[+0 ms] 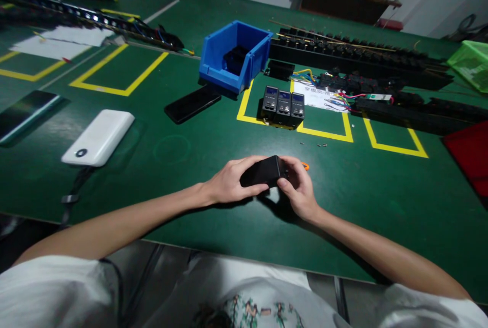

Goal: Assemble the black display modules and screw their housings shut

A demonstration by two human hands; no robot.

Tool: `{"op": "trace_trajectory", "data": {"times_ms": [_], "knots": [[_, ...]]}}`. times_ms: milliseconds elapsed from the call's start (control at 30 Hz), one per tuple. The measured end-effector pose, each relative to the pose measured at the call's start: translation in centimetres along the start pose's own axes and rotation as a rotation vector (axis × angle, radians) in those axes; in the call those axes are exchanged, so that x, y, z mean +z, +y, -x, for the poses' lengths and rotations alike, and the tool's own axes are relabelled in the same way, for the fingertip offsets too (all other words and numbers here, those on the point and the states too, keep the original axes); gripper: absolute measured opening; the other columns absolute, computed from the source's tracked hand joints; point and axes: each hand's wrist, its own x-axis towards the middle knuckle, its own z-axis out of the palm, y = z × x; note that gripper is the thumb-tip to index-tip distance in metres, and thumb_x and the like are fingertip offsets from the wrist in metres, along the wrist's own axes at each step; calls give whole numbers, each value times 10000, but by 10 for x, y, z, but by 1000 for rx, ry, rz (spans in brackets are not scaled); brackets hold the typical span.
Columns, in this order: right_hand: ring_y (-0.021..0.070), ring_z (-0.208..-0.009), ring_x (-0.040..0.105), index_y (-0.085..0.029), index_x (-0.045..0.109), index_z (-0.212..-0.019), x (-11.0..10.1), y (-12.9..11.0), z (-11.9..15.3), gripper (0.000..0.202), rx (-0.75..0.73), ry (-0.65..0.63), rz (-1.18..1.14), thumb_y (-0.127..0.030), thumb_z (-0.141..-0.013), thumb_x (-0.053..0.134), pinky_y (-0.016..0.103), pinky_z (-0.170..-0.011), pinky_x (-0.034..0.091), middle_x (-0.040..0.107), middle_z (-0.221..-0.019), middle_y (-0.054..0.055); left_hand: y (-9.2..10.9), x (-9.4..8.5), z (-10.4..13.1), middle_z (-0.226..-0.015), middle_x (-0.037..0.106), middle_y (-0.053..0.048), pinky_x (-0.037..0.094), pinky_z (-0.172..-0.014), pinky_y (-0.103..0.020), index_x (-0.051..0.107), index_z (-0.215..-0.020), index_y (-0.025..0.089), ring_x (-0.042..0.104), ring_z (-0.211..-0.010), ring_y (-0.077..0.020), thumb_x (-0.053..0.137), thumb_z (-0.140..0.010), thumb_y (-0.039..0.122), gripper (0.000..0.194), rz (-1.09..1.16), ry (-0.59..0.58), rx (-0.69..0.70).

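Note:
Between my two hands is a black box-shaped module (263, 171), held just above the green table near its front edge. My left hand (233, 180) wraps round its left end, thumb and fingers on opposite sides. At the other end, my right hand (299, 185) grips the module, with small pins or screws showing by its fingers. A small orange loop (305, 166) peeks out behind the right hand; the rest of it is hidden. Beyond my hands, three similar black modules (282, 106) stand side by side. A few tiny screws (319, 145) lie on the table nearer me.
A blue bin (224, 71) holding dark parts stands behind a black phone (192, 104). At left lie a white power bank (99, 137) and another phone (28, 112). Long black rails (358, 56) with wires stretch across the back right. A green basket (473, 63) sits far right.

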Motion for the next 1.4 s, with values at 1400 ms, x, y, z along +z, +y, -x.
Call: {"op": "trace_trajectory", "data": {"times_ms": [1400], "knots": [[165, -676, 639, -197, 623, -1104, -77, 7, -15, 264, 81, -4, 367, -354, -894, 598, 308, -679, 501, 676, -837, 27, -12, -6, -9, -1165, 556, -71, 422, -1011, -401, 448, -1085, 218, 563, -1103, -207, 677, -781, 230, 381, 270, 334, -199]]}}
